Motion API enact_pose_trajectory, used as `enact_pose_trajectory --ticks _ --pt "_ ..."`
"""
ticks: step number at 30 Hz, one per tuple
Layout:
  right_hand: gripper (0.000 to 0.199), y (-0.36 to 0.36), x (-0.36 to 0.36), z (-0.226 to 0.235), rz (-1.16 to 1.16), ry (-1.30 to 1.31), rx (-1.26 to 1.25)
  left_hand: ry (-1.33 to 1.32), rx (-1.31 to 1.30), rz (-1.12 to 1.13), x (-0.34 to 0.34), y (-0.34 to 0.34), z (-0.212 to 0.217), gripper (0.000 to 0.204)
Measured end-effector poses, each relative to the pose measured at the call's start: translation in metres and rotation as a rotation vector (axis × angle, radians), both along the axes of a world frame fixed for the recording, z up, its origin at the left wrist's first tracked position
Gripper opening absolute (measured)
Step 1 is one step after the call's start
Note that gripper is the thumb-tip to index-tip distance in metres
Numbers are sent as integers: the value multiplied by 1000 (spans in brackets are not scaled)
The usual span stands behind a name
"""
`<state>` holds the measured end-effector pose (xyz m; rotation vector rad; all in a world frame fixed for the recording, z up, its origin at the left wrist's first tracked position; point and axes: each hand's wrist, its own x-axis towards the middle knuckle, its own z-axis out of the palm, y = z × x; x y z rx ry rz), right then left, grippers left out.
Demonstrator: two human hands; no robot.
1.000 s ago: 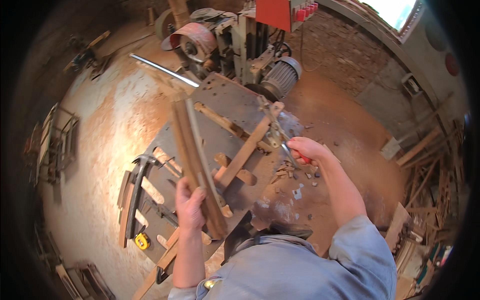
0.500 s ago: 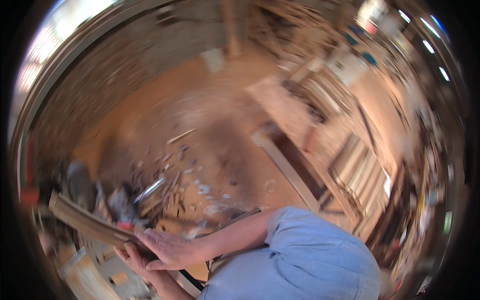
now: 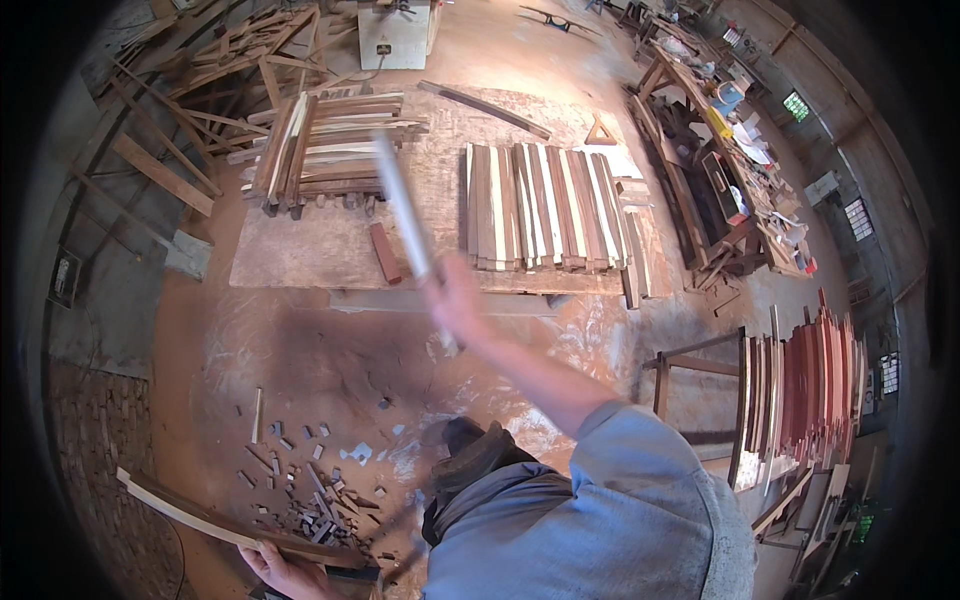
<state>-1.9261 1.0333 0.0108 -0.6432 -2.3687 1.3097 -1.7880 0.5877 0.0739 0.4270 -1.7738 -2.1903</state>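
Note:
My right hand [image 3: 455, 297] is stretched out in front of the workbench edge, closed around a long, thin pale strip [image 3: 402, 205]. The strip is smeared by motion; it looks like wood, but I cannot be sure. Its far end reaches over the bench top. Low at the left, my left hand [image 3: 280, 573] grips a long wooden strip [image 3: 200, 512] from its near side, thumb on top. That wood runs from the far left to a dark thing close to my body.
The workbench [image 3: 300, 250] bears a crossed stack of wood strips [image 3: 340, 155], a row of strips [image 3: 545, 205] and a reddish block [image 3: 385, 253]. Offcuts [image 3: 320, 505] litter the floor. Reddish strips [image 3: 810, 380] stand on a rack at right, below a cluttered side bench [image 3: 720, 190].
The view has turned right toward the workbench. My right hand has left the wood at the lower left and now holds a pale strip out ahead. My left hand still grips the wood.

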Motion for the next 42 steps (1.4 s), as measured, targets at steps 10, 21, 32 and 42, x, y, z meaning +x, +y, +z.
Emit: enact_pose_trajectory --ticks 10,21,32,42 --pt "36 209 -48 -99 -425 -555 476 -251 -326 387 11 11 12 44" --pt "49 216 -53 -120 -414 -492 734 -227 -320 505 17 -3 -4 34" --pt "49 -201 54 21 1522 -109 -139 -63 270 339 -12 29 -35 22" --pt "26 -253 28 36 1878 -65 336 -605 -1780 -51 58 -23 98 66"
